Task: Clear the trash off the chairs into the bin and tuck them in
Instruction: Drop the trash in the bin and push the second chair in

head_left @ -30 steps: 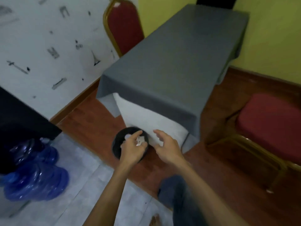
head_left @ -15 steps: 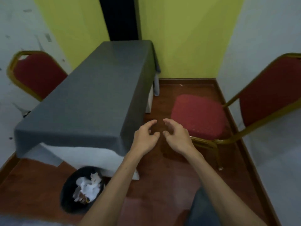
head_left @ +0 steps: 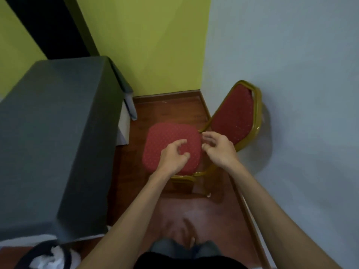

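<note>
A red chair (head_left: 155, 144) with a gold frame stands on the wooden floor between the table and the right wall, its backrest (head_left: 236, 117) leaning towards the wall. Its seat is bare. My left hand (head_left: 173, 157) hovers over the seat with fingers curled apart and nothing in it. My right hand (head_left: 218, 147) is held over the seat's right edge, near the backrest, also empty with fingers spread. The black bin (head_left: 33, 255) sits at the bottom left, holding crumpled white paper (head_left: 51, 258).
A long table (head_left: 52, 121) under a grey cloth fills the left side, its near corner above the bin. A pale wall (head_left: 301, 94) closes the right side and a green wall the far end. A narrow strip of wooden floor (head_left: 194, 210) runs between table and wall.
My view has swung right from the bin to the chair by the wall. Both hands have left the bin, where paper was dropped, and now reach over the chair seat.
</note>
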Demonstrator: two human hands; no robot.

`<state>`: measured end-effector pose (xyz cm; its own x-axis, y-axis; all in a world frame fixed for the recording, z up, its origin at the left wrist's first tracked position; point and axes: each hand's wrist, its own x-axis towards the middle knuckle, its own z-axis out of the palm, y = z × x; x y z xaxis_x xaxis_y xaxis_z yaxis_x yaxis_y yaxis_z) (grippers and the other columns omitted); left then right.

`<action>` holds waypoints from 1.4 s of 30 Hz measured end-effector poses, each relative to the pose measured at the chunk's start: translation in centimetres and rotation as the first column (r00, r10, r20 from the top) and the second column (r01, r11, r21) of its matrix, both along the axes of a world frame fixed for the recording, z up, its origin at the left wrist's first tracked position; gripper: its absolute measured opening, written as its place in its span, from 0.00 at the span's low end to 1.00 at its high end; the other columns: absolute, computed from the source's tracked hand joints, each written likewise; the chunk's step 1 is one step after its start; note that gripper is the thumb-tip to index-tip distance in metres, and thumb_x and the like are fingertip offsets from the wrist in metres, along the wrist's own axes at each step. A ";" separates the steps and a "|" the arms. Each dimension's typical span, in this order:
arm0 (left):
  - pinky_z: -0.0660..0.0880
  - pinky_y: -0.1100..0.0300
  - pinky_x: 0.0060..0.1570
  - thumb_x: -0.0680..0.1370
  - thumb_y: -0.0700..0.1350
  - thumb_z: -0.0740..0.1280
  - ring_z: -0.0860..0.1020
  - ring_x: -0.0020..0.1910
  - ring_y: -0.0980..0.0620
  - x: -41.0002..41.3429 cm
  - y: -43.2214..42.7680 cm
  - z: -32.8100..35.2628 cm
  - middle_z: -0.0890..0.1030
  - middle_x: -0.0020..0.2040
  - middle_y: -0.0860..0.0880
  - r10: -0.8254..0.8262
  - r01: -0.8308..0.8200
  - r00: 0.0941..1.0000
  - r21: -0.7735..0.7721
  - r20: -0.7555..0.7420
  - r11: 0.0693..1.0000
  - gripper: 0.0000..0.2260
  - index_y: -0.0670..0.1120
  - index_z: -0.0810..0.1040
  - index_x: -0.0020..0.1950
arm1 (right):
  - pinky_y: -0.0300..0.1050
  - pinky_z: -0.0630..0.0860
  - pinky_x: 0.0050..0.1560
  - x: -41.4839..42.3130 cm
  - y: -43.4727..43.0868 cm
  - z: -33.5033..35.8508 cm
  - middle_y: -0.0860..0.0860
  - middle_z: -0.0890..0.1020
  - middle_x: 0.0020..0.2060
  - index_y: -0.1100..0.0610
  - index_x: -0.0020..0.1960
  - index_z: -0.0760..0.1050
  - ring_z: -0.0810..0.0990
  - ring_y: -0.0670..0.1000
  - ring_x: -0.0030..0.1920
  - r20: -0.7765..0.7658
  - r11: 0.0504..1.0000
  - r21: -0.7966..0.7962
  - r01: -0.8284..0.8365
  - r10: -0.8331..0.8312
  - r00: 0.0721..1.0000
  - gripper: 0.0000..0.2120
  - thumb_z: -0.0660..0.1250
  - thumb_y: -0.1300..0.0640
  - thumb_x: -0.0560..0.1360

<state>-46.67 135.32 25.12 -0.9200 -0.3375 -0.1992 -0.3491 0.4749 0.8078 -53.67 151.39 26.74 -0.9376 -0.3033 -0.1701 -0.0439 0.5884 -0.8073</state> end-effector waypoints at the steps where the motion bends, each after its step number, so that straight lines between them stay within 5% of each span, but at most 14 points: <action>1: 0.75 0.62 0.54 0.75 0.46 0.70 0.79 0.50 0.58 -1.1 0.5 0.7 0.82 0.62 0.51 -0.015 0.015 1.000 0.000 0.002 1.000 0.23 0.55 0.76 0.70 | 0.38 0.70 0.61 -0.9 0.8 0.6 0.46 0.83 0.63 0.50 0.69 0.77 0.79 0.46 0.65 -0.001 1.000 -0.008 0.020 -0.020 1.000 0.21 0.70 0.57 0.77; 3: 0.76 0.60 0.56 0.76 0.45 0.71 0.80 0.57 0.54 -3.7 1.4 1.8 0.81 0.64 0.50 -0.039 0.039 0.999 -0.002 -0.014 0.999 0.23 0.54 0.76 0.71 | 0.41 0.72 0.64 -2.8 2.4 1.3 0.46 0.84 0.62 0.50 0.68 0.77 0.79 0.46 0.64 -0.002 0.997 -0.030 0.073 -0.073 0.997 0.20 0.70 0.57 0.77; 7: 0.72 0.67 0.47 0.76 0.45 0.71 0.76 0.48 0.59 -8.3 3.7 2.8 0.82 0.62 0.49 -0.088 0.088 0.995 0.004 -0.038 0.996 0.22 0.54 0.76 0.70 | 0.52 0.73 0.70 -6.9 5.0 1.9 0.50 0.83 0.63 0.53 0.68 0.78 0.79 0.49 0.64 0.043 0.979 -0.054 0.197 -0.195 0.980 0.19 0.70 0.59 0.77; 11: 0.71 0.67 0.49 0.75 0.46 0.71 0.78 0.57 0.56 -12.6 5.5 2.4 0.81 0.65 0.49 -0.146 0.146 0.989 0.024 -0.004 0.989 0.21 0.55 0.78 0.68 | 0.45 0.73 0.66 -11.1 7.0 2.2 0.51 0.81 0.65 0.55 0.67 0.77 0.78 0.51 0.66 0.026 0.973 -0.039 0.228 -0.227 0.973 0.18 0.70 0.59 0.78; 15: 0.66 0.76 0.36 0.75 0.46 0.70 0.76 0.53 0.58 -17.6 6.7 1.5 0.80 0.66 0.50 -0.212 0.211 0.977 0.038 0.032 0.977 0.21 0.55 0.77 0.68 | 0.50 0.73 0.69 -16.2 8.7 2.7 0.51 0.81 0.66 0.54 0.67 0.78 0.78 0.51 0.66 -0.048 0.962 0.061 0.267 -0.264 0.963 0.19 0.70 0.59 0.77; 19: 0.74 0.64 0.49 0.74 0.46 0.70 0.78 0.57 0.52 -21.5 8.6 0.9 0.79 0.65 0.48 -0.300 0.297 0.949 0.044 0.098 0.954 0.22 0.52 0.77 0.69 | 0.45 0.72 0.66 -20.4 10.4 2.9 0.52 0.81 0.66 0.54 0.68 0.78 0.79 0.53 0.65 -0.079 0.929 0.148 0.339 -0.330 0.941 0.21 0.70 0.59 0.75; 25: 0.76 0.61 0.50 0.75 0.48 0.70 0.80 0.51 0.51 -25.1 11.6 -0.8 0.81 0.62 0.47 -0.389 0.388 0.906 0.038 0.169 0.921 0.22 0.50 0.75 0.69 | 0.49 0.74 0.66 -25.3 11.9 1.7 0.55 0.82 0.64 0.55 0.68 0.75 0.79 0.58 0.64 0.014 0.922 0.212 0.324 -0.335 0.942 0.23 0.71 0.55 0.74; 28: 0.73 0.58 0.59 0.76 0.57 0.69 0.78 0.62 0.46 -26.0 13.6 -2.3 0.80 0.65 0.46 -0.420 0.424 0.888 0.017 0.190 0.905 0.27 0.48 0.71 0.71 | 0.54 0.77 0.64 -28.1 12.6 0.6 0.55 0.84 0.59 0.55 0.66 0.76 0.82 0.58 0.60 0.090 0.950 0.201 0.238 -0.259 0.962 0.22 0.72 0.53 0.74; 34: 0.70 0.46 0.68 0.71 0.63 0.71 0.69 0.72 0.42 -28.2 18.5 -3.3 0.68 0.75 0.43 -0.375 0.366 0.904 0.079 0.205 0.927 0.44 0.43 0.58 0.78 | 0.49 0.83 0.44 -33.4 12.8 -0.9 0.56 0.86 0.49 0.54 0.51 0.80 0.86 0.54 0.44 0.270 0.976 0.159 0.149 -0.188 0.944 0.10 0.76 0.56 0.72; 38: 0.59 0.37 0.74 0.73 0.59 0.70 0.54 0.79 0.37 -29.4 20.9 -3.9 0.48 0.82 0.41 -0.307 0.303 0.891 0.064 0.334 0.951 0.50 0.41 0.40 0.81 | 0.50 0.82 0.41 -36.2 12.4 -1.6 0.56 0.86 0.49 0.57 0.57 0.80 0.85 0.55 0.47 0.407 0.985 0.122 0.124 -0.163 0.899 0.18 0.78 0.59 0.69; 42: 0.53 0.40 0.77 0.76 0.45 0.69 0.44 0.80 0.37 -30.9 21.7 -4.3 0.38 0.82 0.44 -0.215 0.184 0.906 0.118 0.365 0.976 0.49 0.43 0.33 0.80 | 0.49 0.82 0.39 -38.4 11.2 -2.1 0.56 0.86 0.48 0.58 0.55 0.81 0.85 0.55 0.45 0.438 0.990 0.091 0.106 -0.135 0.889 0.17 0.78 0.63 0.68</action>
